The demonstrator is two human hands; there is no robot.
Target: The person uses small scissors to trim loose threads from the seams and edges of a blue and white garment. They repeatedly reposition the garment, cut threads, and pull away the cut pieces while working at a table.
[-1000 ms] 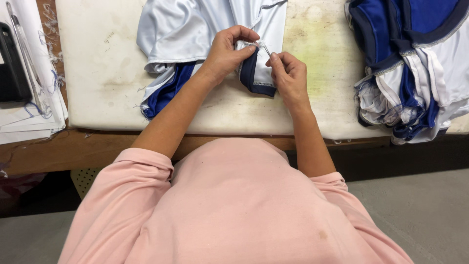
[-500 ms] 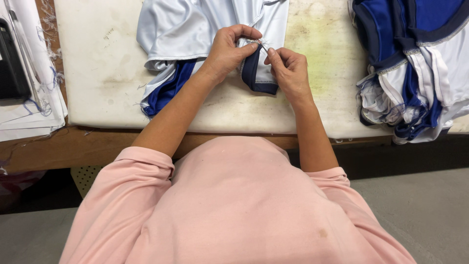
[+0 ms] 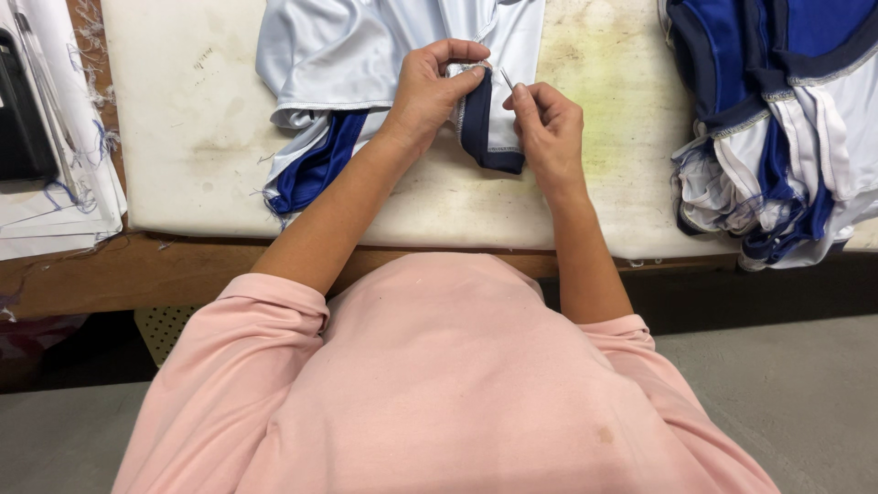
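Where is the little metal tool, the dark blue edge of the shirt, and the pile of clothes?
Small metal tool (image 3: pixel 506 77), head view: on its thin shaft above the right hand's fingers.
Dark blue trim (image 3: pixel 477 123), head view: on the folded band.
Pile of blue and white garments (image 3: pixel 777 119), head view: middle of the stack.

Stained white pad (image 3: pixel 201 137) on a wooden bench (image 3: pixel 137 270)

A white-and-blue garment (image 3: pixel 366 64) lies at the pad's far middle; a heap of similar garments (image 3: pixel 777 137) covers its right edge; white sheets (image 3: pixel 64 183) lie left.

A white garment (image 3: pixel 366 55) with navy-blue trim lies on a stained cream pad (image 3: pixel 183 137); the sleeves (image 3: pixel 265 366) are pink.
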